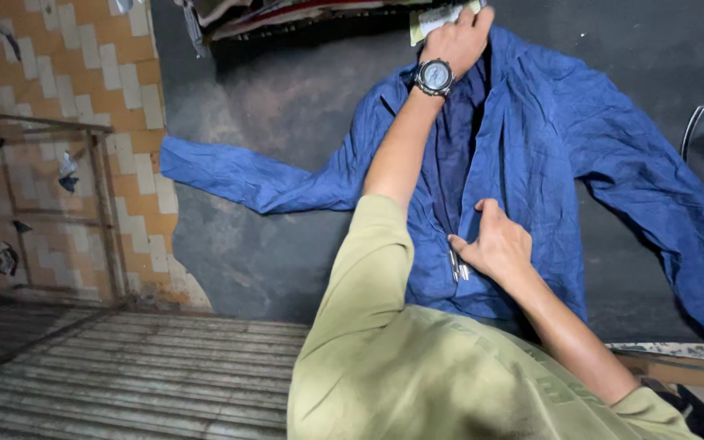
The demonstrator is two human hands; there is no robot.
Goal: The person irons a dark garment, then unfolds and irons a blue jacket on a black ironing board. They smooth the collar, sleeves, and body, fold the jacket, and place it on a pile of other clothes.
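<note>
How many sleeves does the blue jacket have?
2. One sleeve of the blue jacket stretches out left; the other sleeve runs down toward the right edge, its end cut off.

Backyard or home work corner, orange tiled wall [59,98], corrugated metal sheet [124,375], dark concrete slab [287,106]

The left arm stretches far forward, its hand [459,37] curled closed at the top. The right hand [495,243] sits nearer, elbow bent, fingers [459,244] apparently pinched together, though the grip is hard to see.
</note>
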